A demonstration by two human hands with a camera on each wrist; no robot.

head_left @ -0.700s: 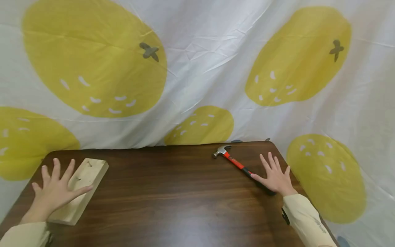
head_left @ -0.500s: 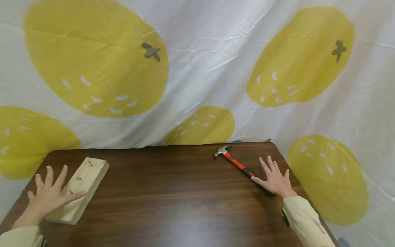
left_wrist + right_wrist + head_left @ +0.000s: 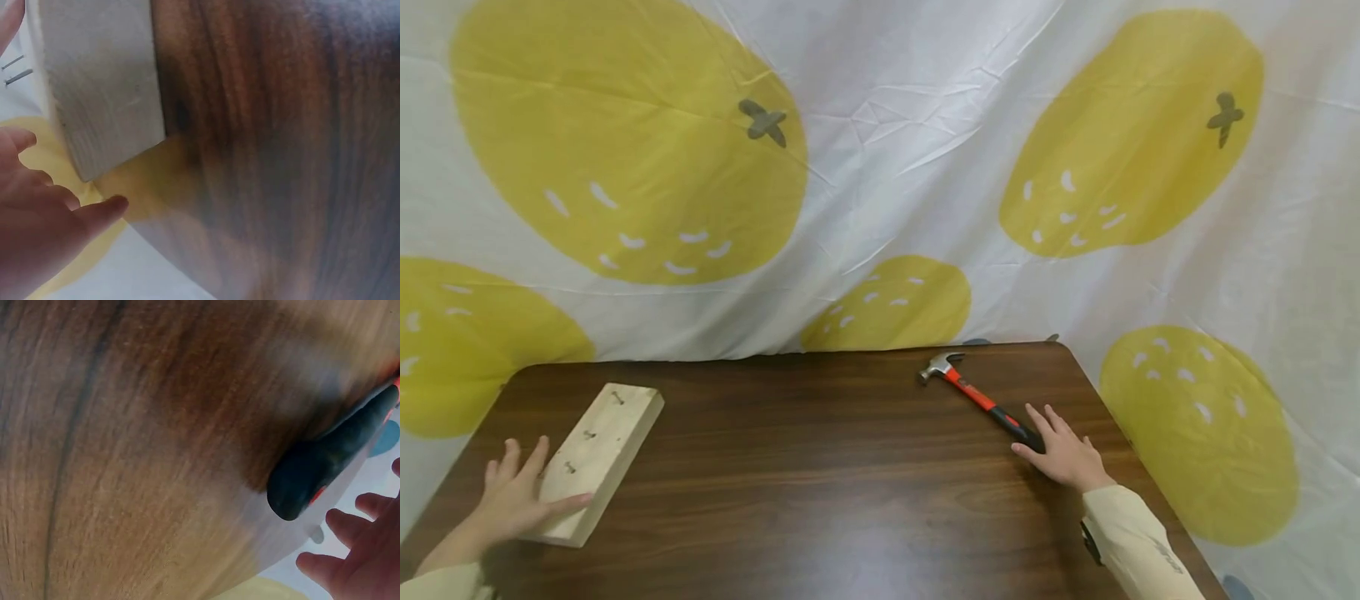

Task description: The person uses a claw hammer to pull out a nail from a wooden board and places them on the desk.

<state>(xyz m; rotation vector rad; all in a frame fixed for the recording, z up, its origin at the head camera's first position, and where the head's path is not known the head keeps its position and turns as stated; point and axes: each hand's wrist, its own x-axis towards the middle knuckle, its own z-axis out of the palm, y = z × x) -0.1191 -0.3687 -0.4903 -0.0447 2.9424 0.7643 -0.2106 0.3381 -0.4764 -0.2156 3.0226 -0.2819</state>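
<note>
On the left of the table lies a pale wooden block [image 3: 597, 450] with several nails [image 3: 590, 434] standing in its top at a slant. Over its near end hovers my left hand [image 3: 505, 502], fingers spread and thumb across the wood. In the left wrist view the block's end face [image 3: 106, 94] shows beyond the fingers. A claw hammer [image 3: 977, 395] lies at the right, its steel head towards the back and its red and black handle pointing to me. Above the handle's end is my right hand [image 3: 1063, 452], fingers extended. The right wrist view shows the black grip end [image 3: 306, 478] beside the fingers.
The dark brown wooden table [image 3: 790, 475] has rounded far corners. Directly behind it hangs a white cloth [image 3: 910, 167] printed with big yellow fruit, which continues along the right side.
My left hand has come down and nearer to me, uncovering the nails on the block. My right hand has lowered towards the hammer handle. Block and hammer stay in place.
</note>
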